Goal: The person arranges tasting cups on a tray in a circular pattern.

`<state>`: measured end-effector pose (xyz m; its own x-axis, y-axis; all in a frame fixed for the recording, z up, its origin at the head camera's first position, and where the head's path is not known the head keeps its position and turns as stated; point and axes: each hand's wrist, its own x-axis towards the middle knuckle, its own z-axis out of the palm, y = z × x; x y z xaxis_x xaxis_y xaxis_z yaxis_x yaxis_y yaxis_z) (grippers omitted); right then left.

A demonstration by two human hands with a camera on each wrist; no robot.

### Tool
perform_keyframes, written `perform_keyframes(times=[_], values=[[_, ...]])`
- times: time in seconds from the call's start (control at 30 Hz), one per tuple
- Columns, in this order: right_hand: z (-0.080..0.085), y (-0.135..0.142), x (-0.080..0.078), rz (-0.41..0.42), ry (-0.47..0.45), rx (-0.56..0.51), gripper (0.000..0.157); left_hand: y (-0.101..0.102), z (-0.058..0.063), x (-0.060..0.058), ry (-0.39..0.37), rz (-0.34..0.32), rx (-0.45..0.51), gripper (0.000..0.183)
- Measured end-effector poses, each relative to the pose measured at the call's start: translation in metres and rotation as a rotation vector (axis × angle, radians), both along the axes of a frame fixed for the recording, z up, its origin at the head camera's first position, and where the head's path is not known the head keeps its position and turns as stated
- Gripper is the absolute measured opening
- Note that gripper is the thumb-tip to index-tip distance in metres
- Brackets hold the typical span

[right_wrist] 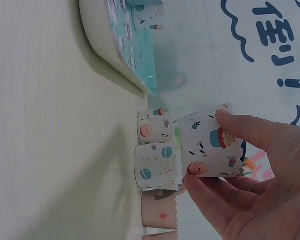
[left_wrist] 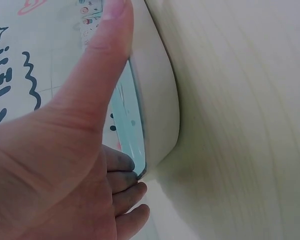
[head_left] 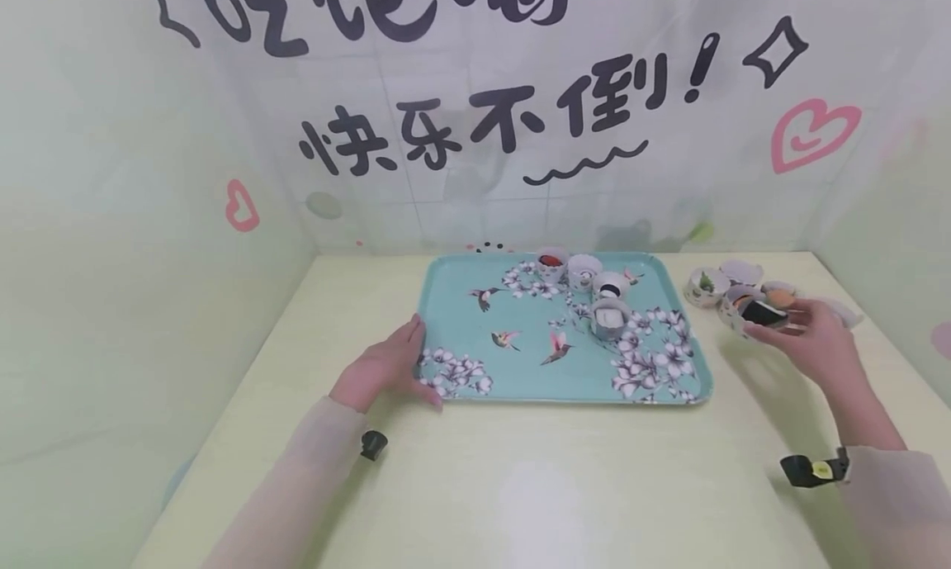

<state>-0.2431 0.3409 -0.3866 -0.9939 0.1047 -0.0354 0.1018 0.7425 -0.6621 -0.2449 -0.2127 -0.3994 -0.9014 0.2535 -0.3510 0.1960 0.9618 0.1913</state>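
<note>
A teal tray (head_left: 520, 375) printed with flowers and hummingbirds lies on the pale table. Several small paper cups (head_left: 610, 317) stand on its back half. My left hand (head_left: 390, 364) grips the tray's front left corner. In the left wrist view the thumb (left_wrist: 97, 75) lies over the tray rim (left_wrist: 157, 100) and the fingers curl under it. To the right of the tray, my right hand (head_left: 806, 338) holds a white paper cup (head_left: 764, 311) with something dark inside. The right wrist view shows this cup (right_wrist: 210, 150), with cupcake prints, pinched between thumb and fingers.
More paper cups (head_left: 706, 286) stand on the table beside the held one, seen close in the right wrist view (right_wrist: 155, 167). A wall with a lettered banner (head_left: 475, 131) rises right behind the table. The table's front part (head_left: 550, 486) is bare.
</note>
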Motion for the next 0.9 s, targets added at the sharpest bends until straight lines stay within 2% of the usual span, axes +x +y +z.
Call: perform_keyframes(times=[0.2, 0.47, 0.67, 0.9], values=[[0.003, -0.012, -0.001, 0.027, 0.017, -0.018, 0.091, 0.002, 0.003, -0.001, 0.005, -0.012, -0.005, 0.140], [0.008, -0.032, -0.003, 0.075, 0.072, -0.021, 0.084, 0.002, 0.002, -0.001, -0.012, 0.007, 0.005, 0.141], [0.011, -0.047, -0.003, 0.108, 0.040, -0.048, 0.086, 0.003, -0.001, -0.004, -0.010, -0.011, -0.019, 0.142], [0.012, -0.071, -0.006, 0.174, 0.050, -0.097, 0.081, 0.002, 0.000, -0.003, -0.011, 0.006, -0.012, 0.142]])
